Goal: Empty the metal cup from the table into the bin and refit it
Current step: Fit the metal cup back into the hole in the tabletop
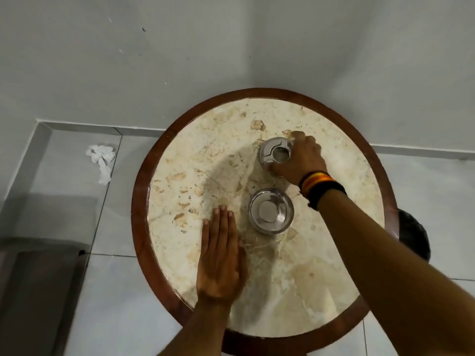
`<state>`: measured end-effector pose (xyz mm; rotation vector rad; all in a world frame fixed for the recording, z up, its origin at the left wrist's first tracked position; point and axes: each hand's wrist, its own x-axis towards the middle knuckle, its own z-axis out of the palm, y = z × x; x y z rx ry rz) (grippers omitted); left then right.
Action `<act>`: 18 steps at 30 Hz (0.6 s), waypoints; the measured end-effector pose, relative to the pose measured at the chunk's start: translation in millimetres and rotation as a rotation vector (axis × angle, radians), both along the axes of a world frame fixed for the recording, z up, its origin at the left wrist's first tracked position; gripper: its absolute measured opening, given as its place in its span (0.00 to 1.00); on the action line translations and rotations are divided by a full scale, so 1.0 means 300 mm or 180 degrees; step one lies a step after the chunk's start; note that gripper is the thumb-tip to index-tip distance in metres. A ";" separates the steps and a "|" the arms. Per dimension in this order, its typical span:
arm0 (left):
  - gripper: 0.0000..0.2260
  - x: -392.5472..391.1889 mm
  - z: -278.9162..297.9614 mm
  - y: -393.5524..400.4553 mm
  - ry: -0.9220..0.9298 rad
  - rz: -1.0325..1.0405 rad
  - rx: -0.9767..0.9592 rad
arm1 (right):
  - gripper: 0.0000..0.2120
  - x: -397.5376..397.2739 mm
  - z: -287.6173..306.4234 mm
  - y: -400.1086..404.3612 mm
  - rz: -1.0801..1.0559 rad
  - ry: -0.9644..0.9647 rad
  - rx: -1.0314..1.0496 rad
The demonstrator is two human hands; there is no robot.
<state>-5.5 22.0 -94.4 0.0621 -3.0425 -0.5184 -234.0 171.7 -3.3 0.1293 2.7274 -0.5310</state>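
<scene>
The round table (pixel 180 140) has a glossy cream marble-look top inside a polished reddish-brown wooden rim, on it a shiny round metal cup (pixel 270 210) and a brushed-looking slotted metal lid (pixel 275 153), while crumpled white paper (pixel 101 159) lies on smooth, faintly reflective grey floor tiles (pixel 77 206).

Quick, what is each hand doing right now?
Left hand: open, flat on the table, holding nothing.
Right hand: closed around the metal lid; the metal cup sits apart.
</scene>
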 end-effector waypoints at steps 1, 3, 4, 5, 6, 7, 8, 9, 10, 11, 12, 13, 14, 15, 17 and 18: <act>0.28 0.001 -0.001 -0.003 0.0038 -0.0015 0.0062 | 0.46 -0.033 -0.008 -0.023 0.0096 -0.0133 0.0261; 0.28 0.000 -0.001 -0.007 0.0091 -0.0028 0.0150 | 0.49 -0.070 -0.015 -0.060 0.0181 -0.0223 0.0577; 0.28 -0.002 0.000 -0.007 0.0097 -0.0040 0.0182 | 0.49 -0.080 -0.014 -0.071 0.0163 -0.0242 0.0611; 0.28 -0.002 0.001 -0.007 0.0087 -0.0049 0.0211 | 0.49 -0.086 -0.010 -0.080 0.0148 -0.0269 0.0622; 0.28 -0.001 0.002 -0.007 0.0080 -0.0054 0.0234 | 0.49 -0.091 -0.004 -0.085 0.0138 -0.0320 0.0637; 0.28 0.000 0.002 -0.006 0.0089 -0.0060 0.0245 | 0.50 -0.097 0.002 -0.086 0.0130 -0.0389 0.0656; 0.28 0.001 0.001 -0.006 0.0104 -0.0063 0.0241 | 0.50 -0.101 0.004 -0.084 0.0125 -0.0462 0.0665; 0.28 0.003 -0.001 -0.007 0.0116 -0.0064 0.0229 | 0.51 -0.104 0.005 -0.082 0.0116 -0.0537 0.0657; 0.28 0.003 -0.002 -0.007 0.0124 -0.0066 0.0212 | 0.52 -0.107 0.006 -0.080 0.0104 -0.0612 0.0640; 0.28 0.003 -0.002 -0.006 0.0132 -0.0067 0.0203 | 0.53 -0.107 0.005 -0.079 0.0094 -0.0680 0.0634; 0.28 0.002 -0.004 -0.006 0.0147 -0.0067 0.0202 | 0.55 -0.108 0.005 -0.080 0.0094 -0.0735 0.0643; 0.28 0.002 -0.006 -0.006 0.0166 -0.0069 0.0214 | 0.55 -0.107 0.004 -0.081 0.0094 -0.0764 0.0657; 0.28 0.002 -0.007 -0.006 0.0192 -0.0072 0.0238 | 0.56 -0.105 0.003 -0.083 0.0094 -0.0767 0.0667; 0.28 0.003 -0.008 -0.007 0.0220 -0.0076 0.0265 | 0.55 -0.104 0.002 -0.085 0.0089 -0.0745 0.0662; 0.27 0.004 -0.012 -0.009 0.0272 -0.0084 0.0292 | 0.52 -0.102 -0.002 -0.087 0.0075 -0.0695 0.0637; 0.27 0.005 -0.013 -0.010 0.0297 -0.0085 0.0301 | 0.51 -0.101 -0.002 -0.088 0.0072 -0.0690 0.0650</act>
